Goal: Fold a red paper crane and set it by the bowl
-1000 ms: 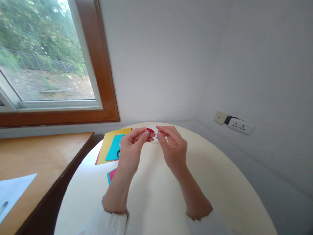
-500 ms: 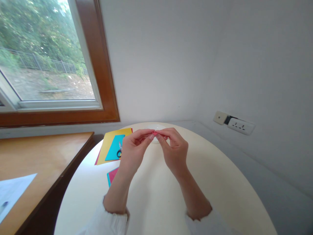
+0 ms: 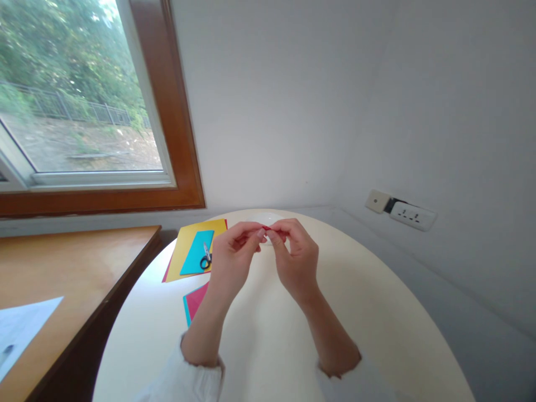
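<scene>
Between my fingertips, above the far part of the round table, is a small piece of red paper (image 3: 266, 228), mostly hidden by the fingers. My left hand (image 3: 235, 252) pinches its left side with thumb and forefinger. Its right side is pinched by my right hand (image 3: 298, 254) in the same way. The two hands nearly meet at the paper. Behind them a white plate (image 3: 268, 216) is partly covered. Scissors (image 3: 205, 260) with black handles lie left of my left hand, on a blue sheet (image 3: 194, 254).
Under the blue sheet lies yellow paper (image 3: 179, 262) with a red edge showing. Pink and blue paper (image 3: 196, 301) sits partly behind my left forearm. A wooden desk (image 3: 104, 262) with a white sheet (image 3: 29, 321) adjoins the white table (image 3: 360, 324). Walls rise behind and to the right.
My hands have shifted slightly, the right a little to the left and the left a little to the right. The red paper has turned and shows less of its face.
</scene>
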A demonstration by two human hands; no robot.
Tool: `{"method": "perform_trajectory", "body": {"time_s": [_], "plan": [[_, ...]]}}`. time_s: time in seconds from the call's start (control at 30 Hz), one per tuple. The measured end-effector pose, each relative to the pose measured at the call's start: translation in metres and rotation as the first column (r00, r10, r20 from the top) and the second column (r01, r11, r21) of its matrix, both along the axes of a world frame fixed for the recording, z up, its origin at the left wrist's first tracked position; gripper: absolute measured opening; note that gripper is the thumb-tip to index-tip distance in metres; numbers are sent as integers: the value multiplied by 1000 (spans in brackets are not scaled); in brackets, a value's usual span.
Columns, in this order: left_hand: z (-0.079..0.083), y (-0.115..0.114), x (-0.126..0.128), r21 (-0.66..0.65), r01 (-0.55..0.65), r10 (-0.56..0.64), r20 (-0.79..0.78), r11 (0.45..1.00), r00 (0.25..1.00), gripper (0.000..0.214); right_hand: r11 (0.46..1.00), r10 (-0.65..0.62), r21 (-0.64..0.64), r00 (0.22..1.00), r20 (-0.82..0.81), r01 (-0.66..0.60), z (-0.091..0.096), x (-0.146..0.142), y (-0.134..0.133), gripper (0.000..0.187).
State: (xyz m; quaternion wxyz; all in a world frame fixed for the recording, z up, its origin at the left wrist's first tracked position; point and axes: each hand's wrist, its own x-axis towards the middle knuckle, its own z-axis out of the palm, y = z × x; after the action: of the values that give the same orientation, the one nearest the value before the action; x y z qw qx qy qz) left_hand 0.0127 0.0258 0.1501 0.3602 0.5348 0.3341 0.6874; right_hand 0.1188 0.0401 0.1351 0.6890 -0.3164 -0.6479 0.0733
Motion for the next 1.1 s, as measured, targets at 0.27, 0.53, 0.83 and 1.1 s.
{"method": "perform_trajectory", "body": {"time_s": [0.27, 0.53, 0.83, 1.1], "plan": [[-1, 2, 1, 22, 2, -3, 34, 1000, 999, 3, 991, 116, -52, 989, -88, -121, -6, -1, 4, 6], [-1, 0, 0, 10, -4, 4, 35, 1000, 999, 9, 960, 248, -79, 944, -219, -270, -9, -2, 8, 5], [-4, 4, -2, 23, -17, 16, 5, 1000, 1000, 12, 937, 301, -91, 913, -275, -336, -8, -6, 5, 5], [-1, 2, -1, -46, -17, 16, -7, 999, 1000, 11, 904, 314, -162, 873, -374, -395, -2, -5, 5, 5]]}}
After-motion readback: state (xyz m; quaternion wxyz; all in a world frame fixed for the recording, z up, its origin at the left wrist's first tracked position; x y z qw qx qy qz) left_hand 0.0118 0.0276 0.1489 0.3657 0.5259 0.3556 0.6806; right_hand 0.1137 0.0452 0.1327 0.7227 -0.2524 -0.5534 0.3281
